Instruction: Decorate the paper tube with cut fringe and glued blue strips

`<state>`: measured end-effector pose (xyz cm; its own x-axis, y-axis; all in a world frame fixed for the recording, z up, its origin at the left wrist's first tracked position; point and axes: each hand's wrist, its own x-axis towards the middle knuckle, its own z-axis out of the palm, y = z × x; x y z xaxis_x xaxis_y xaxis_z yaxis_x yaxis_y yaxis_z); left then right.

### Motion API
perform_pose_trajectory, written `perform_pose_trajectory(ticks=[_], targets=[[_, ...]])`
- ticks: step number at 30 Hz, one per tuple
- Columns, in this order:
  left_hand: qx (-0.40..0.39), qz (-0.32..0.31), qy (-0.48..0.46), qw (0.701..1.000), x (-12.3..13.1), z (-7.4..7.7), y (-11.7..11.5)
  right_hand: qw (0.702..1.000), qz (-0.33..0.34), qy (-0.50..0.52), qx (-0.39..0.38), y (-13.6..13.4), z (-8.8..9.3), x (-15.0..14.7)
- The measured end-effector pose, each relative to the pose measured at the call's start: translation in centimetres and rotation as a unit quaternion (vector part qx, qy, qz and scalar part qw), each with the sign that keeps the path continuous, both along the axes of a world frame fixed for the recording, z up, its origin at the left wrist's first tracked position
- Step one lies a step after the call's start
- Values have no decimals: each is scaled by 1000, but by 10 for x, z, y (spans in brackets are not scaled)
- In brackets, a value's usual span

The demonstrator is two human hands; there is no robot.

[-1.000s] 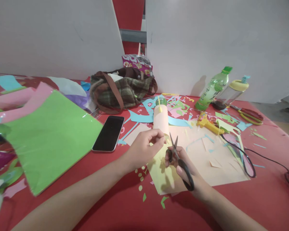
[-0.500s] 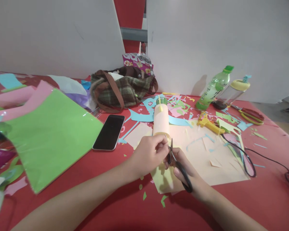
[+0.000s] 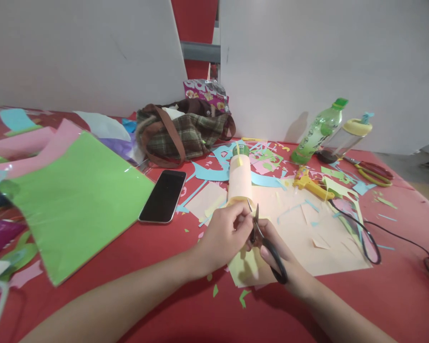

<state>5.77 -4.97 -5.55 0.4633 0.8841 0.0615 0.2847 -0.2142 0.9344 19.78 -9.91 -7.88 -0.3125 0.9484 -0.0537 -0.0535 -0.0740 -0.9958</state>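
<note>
My right hand (image 3: 277,250) grips a pair of black-handled scissors (image 3: 274,259), their blades parted and pointing away from me. Right beside the blades, my left hand (image 3: 229,233) is closed in a pinch; whatever lies between its fingertips is too small or hidden to name. Just beyond both hands lies a cylinder wrapped in pale peach paper (image 3: 240,177), with a green end and a yellow strip on top. Under the hands is a piece of pale yellow paper (image 3: 248,269) on a larger cream sheet (image 3: 289,247).
A phone (image 3: 162,196) and a green sheet (image 3: 82,205) lie to the left. At the back sits a plaid bag (image 3: 193,136). Rightward are a yellow glue gun (image 3: 312,185) with its cord, a green bottle (image 3: 320,131), a clear jar (image 3: 350,138), pliers (image 3: 373,172) and paper scraps.
The scissor blades stand wider apart than before. Both hands keep nearly the same place, and the whole view has shifted slightly.
</note>
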Motion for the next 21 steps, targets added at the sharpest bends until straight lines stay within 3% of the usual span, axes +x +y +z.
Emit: perform_pose_trajectory(ticks=[21], targets=[[21,15,0,1000,0,-3,-2,999,26,-22,3,2,3,2]])
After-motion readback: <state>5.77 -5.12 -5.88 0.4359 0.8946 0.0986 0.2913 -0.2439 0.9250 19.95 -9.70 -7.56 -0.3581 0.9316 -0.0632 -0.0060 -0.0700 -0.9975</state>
